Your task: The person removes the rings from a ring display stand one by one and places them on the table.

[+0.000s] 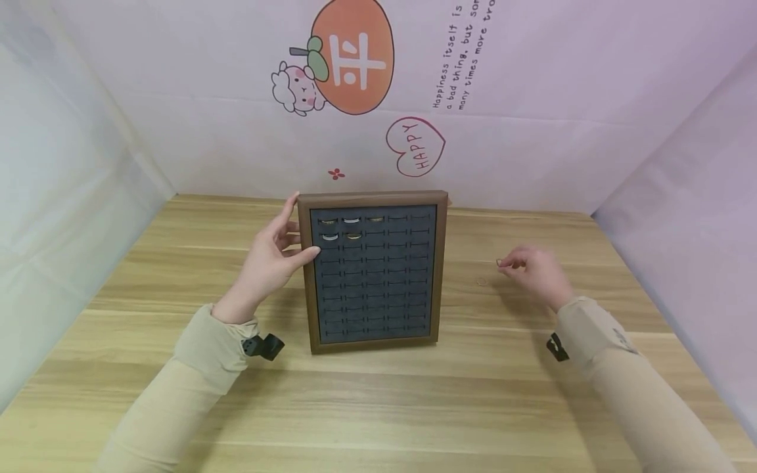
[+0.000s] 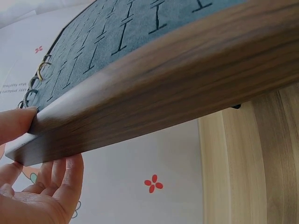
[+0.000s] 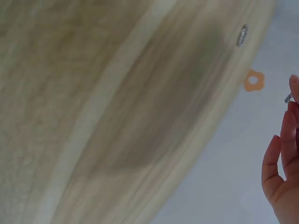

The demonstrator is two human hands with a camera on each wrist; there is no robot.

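Note:
A wood-framed ring display board with dark grey slotted padding stands propped up on the table. My left hand grips its left edge, thumb on the front and fingers behind; the left wrist view shows this grip from the side. Several gold and silver rings sit in the two top rows of slots, toward the left. Off to the right of the board, my right hand pinches a small ring between thumb and fingertips, raised above the table. Another ring lies on the wood close by.
The wooden table extends in front of and on both sides of the board. White cloth walls enclose the back and sides, printed with cartoon figures, a heart and lettering. Dark wrist cameras are strapped at both sleeves.

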